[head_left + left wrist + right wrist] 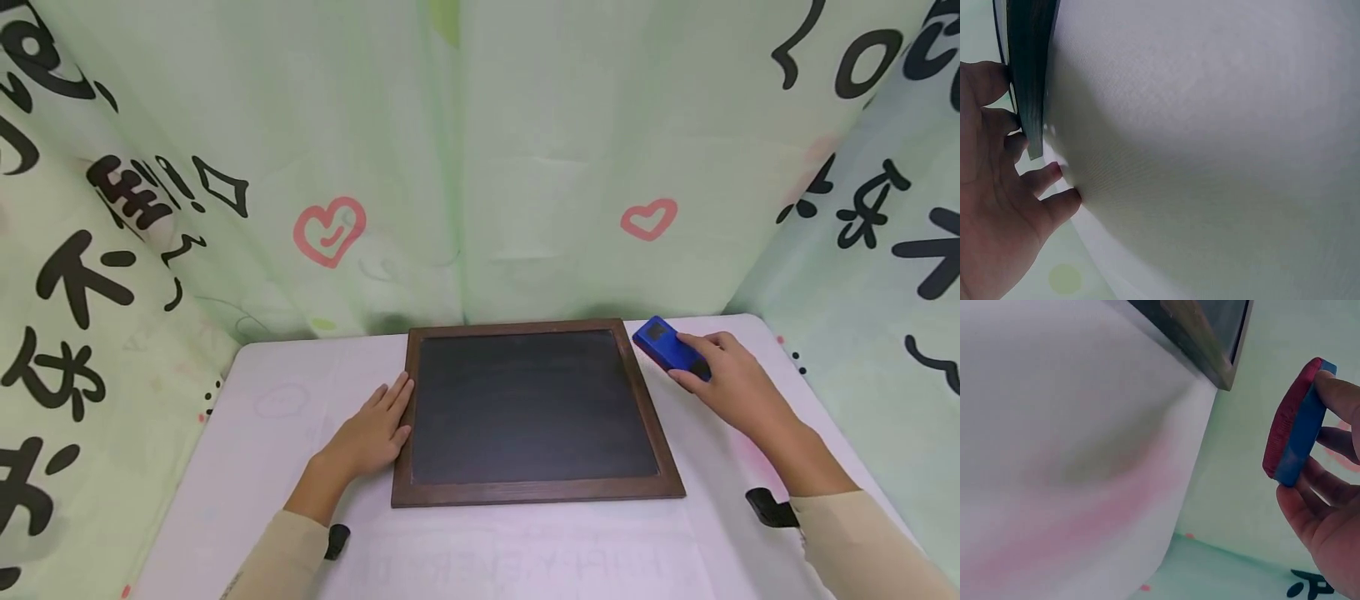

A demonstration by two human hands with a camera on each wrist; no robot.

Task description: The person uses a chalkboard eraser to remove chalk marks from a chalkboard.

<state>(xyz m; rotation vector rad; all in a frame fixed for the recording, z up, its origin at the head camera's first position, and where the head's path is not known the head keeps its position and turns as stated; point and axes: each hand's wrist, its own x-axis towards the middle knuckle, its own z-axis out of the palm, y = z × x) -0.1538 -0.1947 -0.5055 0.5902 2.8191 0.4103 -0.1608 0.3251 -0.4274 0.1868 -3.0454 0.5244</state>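
A blackboard (534, 408) in a brown wooden frame lies on the white table. At its left edge rests my left hand (371, 433), fingertips touching the frame; in the left wrist view the fingers (1047, 209) lie along the frame's side (1027, 75). To the right of the board, my right hand (731, 379) grips a blue chalkboard eraser (666, 346) between thumb and fingers. The right wrist view shows the eraser (1294, 425) held above the table, its dark red felt side facing the table. The board's dark surface bears no visible writing.
A white-covered table (285, 400) carries the board. Pale green curtains (540, 167) with black lettering and pink hearts hang behind it and on both sides. Black straps show at both wrists, by the beige sleeves (862, 533).
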